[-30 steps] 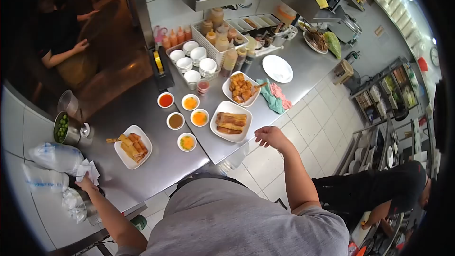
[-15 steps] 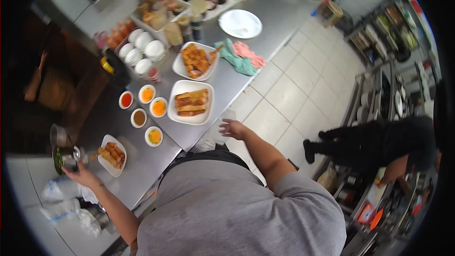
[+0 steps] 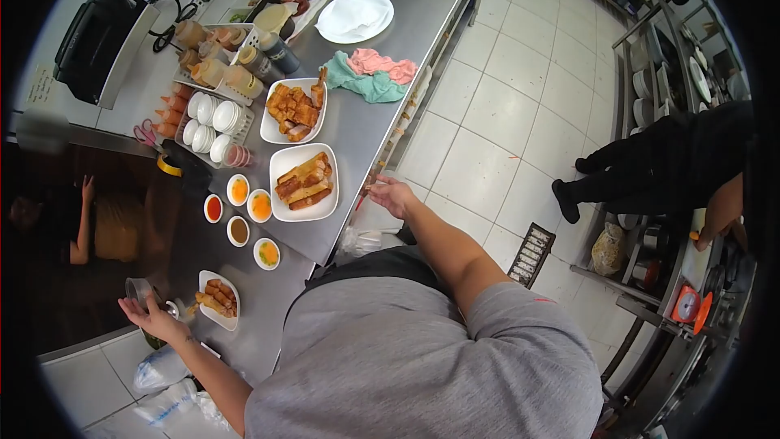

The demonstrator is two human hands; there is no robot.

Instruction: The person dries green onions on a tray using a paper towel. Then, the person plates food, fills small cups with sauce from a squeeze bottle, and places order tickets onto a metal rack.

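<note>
My left hand (image 3: pixel 154 319) is open and holds nothing, palm up, over the left end of the steel counter, beside a clear cup (image 3: pixel 140 291) and a small white dish of fried rolls (image 3: pixel 218 301). At the counter's front edge my right hand (image 3: pixel 392 195) is open and empty, fingers apart. Just left of it sits a white dish of rolls (image 3: pixel 305 182), with a dish of fried pieces (image 3: pixel 294 110) behind. Several small sauce cups, one of them red (image 3: pixel 213 209) and one brown (image 3: pixel 238 231), stand between the dishes.
Sauce bottles (image 3: pixel 242 80) and stacked white cups (image 3: pixel 227 117) stand at the back. A white plate (image 3: pixel 355 17) and green cloth (image 3: pixel 366 81) lie farther along. Bags (image 3: pixel 162 367) are at lower left. A co-worker in black (image 3: pixel 666 158) stands at the right-hand shelves.
My left hand has left the white paper and bags, moved past the bowl of green fruit and turned palm up. My right hand has opened. The view has turned.
</note>
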